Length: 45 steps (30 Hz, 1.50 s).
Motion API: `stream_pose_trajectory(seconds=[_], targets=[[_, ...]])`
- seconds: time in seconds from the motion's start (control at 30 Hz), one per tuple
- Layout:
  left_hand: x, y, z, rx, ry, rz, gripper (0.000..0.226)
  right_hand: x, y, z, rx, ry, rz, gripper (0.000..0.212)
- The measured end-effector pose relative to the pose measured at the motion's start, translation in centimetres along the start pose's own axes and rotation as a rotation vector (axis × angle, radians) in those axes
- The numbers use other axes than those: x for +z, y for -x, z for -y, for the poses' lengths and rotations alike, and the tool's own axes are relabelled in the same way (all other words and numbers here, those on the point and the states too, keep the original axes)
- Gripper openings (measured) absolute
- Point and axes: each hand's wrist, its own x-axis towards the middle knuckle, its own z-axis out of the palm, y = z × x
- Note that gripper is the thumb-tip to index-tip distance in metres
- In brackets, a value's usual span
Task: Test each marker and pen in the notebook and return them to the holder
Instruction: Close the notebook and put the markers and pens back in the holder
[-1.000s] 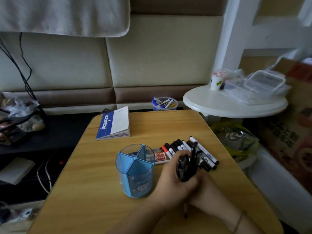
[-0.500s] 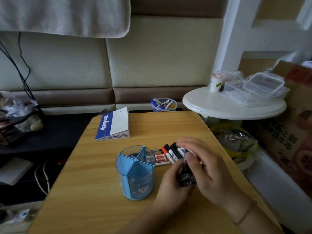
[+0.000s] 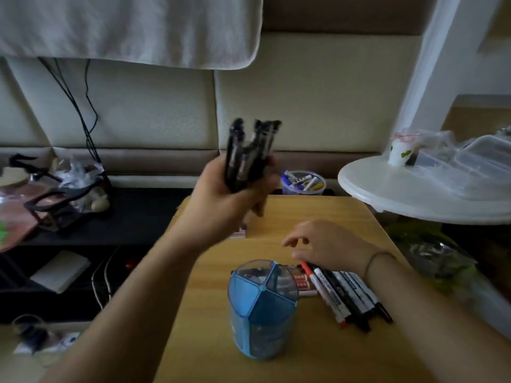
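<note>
My left hand [image 3: 226,200] is raised above the far part of the wooden table [image 3: 318,355] and grips a bundle of black pens [image 3: 249,153] pointing up. The blue divided pen holder [image 3: 261,308] stands at the table's near middle. Right of it lies a row of several markers [image 3: 345,294] with white and black barrels, one red-capped. My right hand [image 3: 329,244] hovers low over the far end of the markers, fingers loosely curled, holding nothing. The notebook is almost wholly hidden behind my left hand; only a corner [image 3: 239,234] shows.
A round white side table [image 3: 414,194] with a paper cup [image 3: 399,152] and clear plastic boxes [image 3: 464,161] stands at the right. A small tub of pens [image 3: 302,182] sits behind the wooden table. A dark low shelf with clutter [image 3: 55,200] lies to the left.
My left hand has lifted the pen bundle from near the holder up and toward the far edge. My right hand has let go of the bundle and dropped over the markers. The view has tilted.
</note>
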Motion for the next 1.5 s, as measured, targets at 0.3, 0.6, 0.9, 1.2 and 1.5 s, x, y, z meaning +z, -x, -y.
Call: stream_pose_trajectory(seconds=[0.3,0.6,0.9,1.2,1.5], targets=[[-6.0,3.6,15.3,-0.811,0.457,-0.431,0.014,3.1,-5.9,-0.8,0.025,0.168,0.414,0.030],[-5.5,5.0,16.8,-1.041,0.883,-0.480,0.010,5.5,-8.7,-0.7,0.012,0.105,0.350,0.011],[-3.3,3.3,17.0,-0.843,0.921,-0.443,0.031,3.0,-9.7,4.0,-0.033,-0.325,0.092,0.016],[-1.8,2.9,16.9,-0.657,0.659,-0.611,0.018,3.1,-10.1,4.9,-0.045,-0.168,0.108,0.023],[-1.1,3.2,17.0,-0.238,-0.074,-0.386,0.046,2.4,-11.1,4.8,-0.193,-0.736,-0.251,0.070]])
